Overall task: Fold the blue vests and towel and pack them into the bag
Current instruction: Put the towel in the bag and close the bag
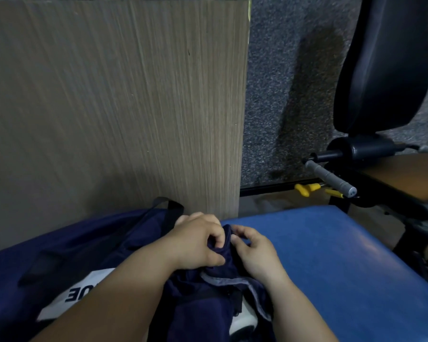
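A dark navy bag with black straps and a white printed label lies at the lower left on a blue padded surface. Dark blue fabric with a grey trim is bunched in front of me at the bag's right end; whether it is a vest or the bag's edge I cannot tell. My left hand grips a fold of that fabric from the left. My right hand pinches the same fold from the right, the two hands almost touching. No towel is visible.
A wood-grain panel rises directly behind the bag. To the right stands black exercise equipment with a grey-handled bar and yellow knobs. Grey carpet lies beyond. A white object shows beneath the fabric.
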`<move>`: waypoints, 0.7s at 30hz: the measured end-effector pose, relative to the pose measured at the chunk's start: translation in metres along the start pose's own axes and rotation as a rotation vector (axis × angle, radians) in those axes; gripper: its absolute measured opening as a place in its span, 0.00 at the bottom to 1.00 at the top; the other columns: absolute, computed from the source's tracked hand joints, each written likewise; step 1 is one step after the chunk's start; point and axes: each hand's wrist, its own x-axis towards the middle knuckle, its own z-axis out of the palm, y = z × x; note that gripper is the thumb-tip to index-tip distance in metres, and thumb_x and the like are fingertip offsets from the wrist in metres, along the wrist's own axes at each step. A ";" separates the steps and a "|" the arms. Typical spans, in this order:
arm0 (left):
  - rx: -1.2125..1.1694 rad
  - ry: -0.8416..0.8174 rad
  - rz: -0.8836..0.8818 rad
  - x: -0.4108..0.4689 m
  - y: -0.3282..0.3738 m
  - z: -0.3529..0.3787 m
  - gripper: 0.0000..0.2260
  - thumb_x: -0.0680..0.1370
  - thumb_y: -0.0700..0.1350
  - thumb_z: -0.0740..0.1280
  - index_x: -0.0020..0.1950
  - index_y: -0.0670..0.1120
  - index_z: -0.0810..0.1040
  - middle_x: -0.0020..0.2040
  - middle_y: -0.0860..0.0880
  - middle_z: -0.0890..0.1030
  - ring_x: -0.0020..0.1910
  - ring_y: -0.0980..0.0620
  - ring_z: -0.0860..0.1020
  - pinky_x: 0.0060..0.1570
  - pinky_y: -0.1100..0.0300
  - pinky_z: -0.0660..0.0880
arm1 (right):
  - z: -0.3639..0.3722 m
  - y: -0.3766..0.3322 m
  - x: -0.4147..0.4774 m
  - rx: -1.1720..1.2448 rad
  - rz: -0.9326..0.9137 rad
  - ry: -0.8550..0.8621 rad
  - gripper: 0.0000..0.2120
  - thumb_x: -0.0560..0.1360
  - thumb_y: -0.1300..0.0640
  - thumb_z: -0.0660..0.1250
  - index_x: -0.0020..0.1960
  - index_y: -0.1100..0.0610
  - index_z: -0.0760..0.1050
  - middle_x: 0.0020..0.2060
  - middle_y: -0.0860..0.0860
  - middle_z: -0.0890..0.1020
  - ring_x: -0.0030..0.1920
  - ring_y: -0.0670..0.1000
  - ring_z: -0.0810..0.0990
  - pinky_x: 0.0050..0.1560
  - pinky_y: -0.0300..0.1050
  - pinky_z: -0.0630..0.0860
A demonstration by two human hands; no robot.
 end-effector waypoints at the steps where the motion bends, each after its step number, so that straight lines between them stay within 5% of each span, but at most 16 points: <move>1: -0.017 -0.007 -0.006 0.000 -0.001 0.000 0.12 0.68 0.56 0.75 0.37 0.56 0.73 0.47 0.62 0.72 0.52 0.63 0.69 0.59 0.60 0.58 | 0.001 0.001 0.000 0.004 0.003 0.052 0.05 0.78 0.56 0.68 0.52 0.49 0.80 0.51 0.45 0.84 0.53 0.44 0.80 0.55 0.35 0.75; 3: -0.046 -0.021 -0.014 0.001 -0.003 -0.001 0.14 0.66 0.58 0.76 0.34 0.58 0.71 0.45 0.60 0.74 0.47 0.62 0.73 0.59 0.60 0.63 | 0.000 0.001 0.000 -0.074 -0.016 0.094 0.06 0.78 0.54 0.68 0.42 0.47 0.79 0.41 0.43 0.83 0.46 0.44 0.80 0.43 0.30 0.72; 8: -0.313 -0.005 -0.130 0.005 -0.002 -0.003 0.20 0.70 0.69 0.59 0.30 0.57 0.77 0.42 0.53 0.81 0.43 0.56 0.79 0.54 0.55 0.73 | 0.001 0.003 -0.002 -0.195 -0.087 0.035 0.08 0.81 0.53 0.61 0.42 0.51 0.70 0.38 0.47 0.78 0.41 0.49 0.75 0.42 0.43 0.67; 11: -0.507 0.059 -0.272 0.010 -0.002 -0.002 0.14 0.81 0.59 0.57 0.49 0.56 0.81 0.39 0.54 0.84 0.39 0.51 0.81 0.52 0.54 0.76 | -0.002 -0.002 -0.006 -0.214 -0.175 0.108 0.08 0.81 0.55 0.60 0.42 0.50 0.69 0.34 0.45 0.77 0.39 0.49 0.75 0.42 0.46 0.69; 13: -0.456 0.025 -0.300 0.015 0.001 -0.002 0.12 0.84 0.49 0.57 0.66 0.57 0.72 0.41 0.55 0.83 0.34 0.53 0.80 0.50 0.59 0.76 | -0.004 -0.005 -0.008 -0.236 -0.234 0.151 0.09 0.81 0.55 0.61 0.42 0.48 0.69 0.34 0.45 0.78 0.40 0.50 0.76 0.41 0.46 0.69; 15: -0.366 -0.029 -0.302 0.020 0.006 -0.001 0.17 0.84 0.47 0.57 0.72 0.61 0.68 0.47 0.54 0.82 0.40 0.53 0.81 0.50 0.62 0.76 | -0.005 -0.007 -0.008 -0.247 -0.277 0.175 0.09 0.80 0.56 0.63 0.41 0.47 0.70 0.35 0.45 0.79 0.40 0.50 0.77 0.42 0.47 0.70; 18: -0.205 -0.049 -0.295 0.026 0.006 0.003 0.15 0.84 0.50 0.56 0.67 0.64 0.73 0.64 0.58 0.78 0.63 0.55 0.75 0.63 0.62 0.69 | -0.006 -0.007 -0.007 -0.210 -0.308 0.206 0.10 0.78 0.56 0.66 0.40 0.44 0.72 0.35 0.44 0.81 0.39 0.48 0.79 0.43 0.44 0.73; 21: -0.195 -0.078 -0.265 0.028 0.002 0.006 0.15 0.83 0.50 0.55 0.64 0.64 0.75 0.65 0.58 0.78 0.63 0.56 0.75 0.64 0.61 0.69 | -0.006 -0.006 -0.006 -0.137 -0.319 0.222 0.10 0.77 0.58 0.68 0.41 0.46 0.75 0.33 0.41 0.82 0.40 0.43 0.79 0.40 0.31 0.71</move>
